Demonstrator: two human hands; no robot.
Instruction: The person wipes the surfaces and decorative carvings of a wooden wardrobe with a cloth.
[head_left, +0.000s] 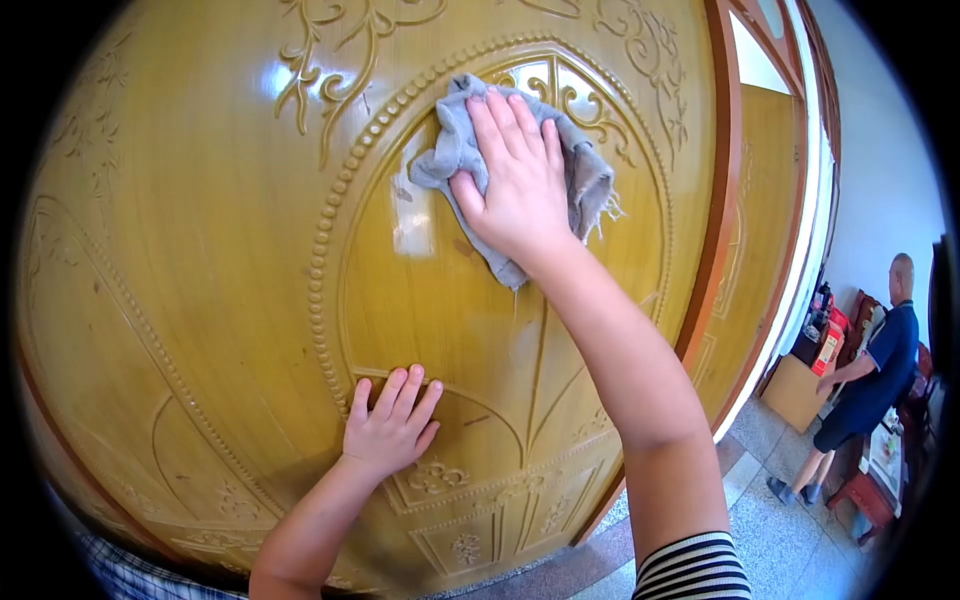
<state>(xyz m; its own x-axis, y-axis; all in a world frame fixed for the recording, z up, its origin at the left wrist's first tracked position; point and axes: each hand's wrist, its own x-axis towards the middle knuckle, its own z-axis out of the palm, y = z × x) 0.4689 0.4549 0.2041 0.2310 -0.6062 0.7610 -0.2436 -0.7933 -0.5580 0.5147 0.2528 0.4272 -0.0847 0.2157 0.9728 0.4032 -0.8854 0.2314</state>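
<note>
A carved yellow-brown wooden door [240,300] fills most of the head view. My right hand [518,175] lies with fingers stretched on a grey cloth [455,150], pressing it flat against the upper part of the door's beaded oval. The cloth is crumpled, with frayed threads at its right edge. Lower and to the left, my left hand [390,422] rests bare on the door with its fingers spread, near the oval's lower edge. A shiny wet-looking patch shows just left of the cloth.
A brown door frame [708,230] stands at the right. Beyond it, another person [880,350] in dark clothes stands on the tiled floor [755,500] beside a cardboard box [795,390], red items and a low red-brown table [865,495].
</note>
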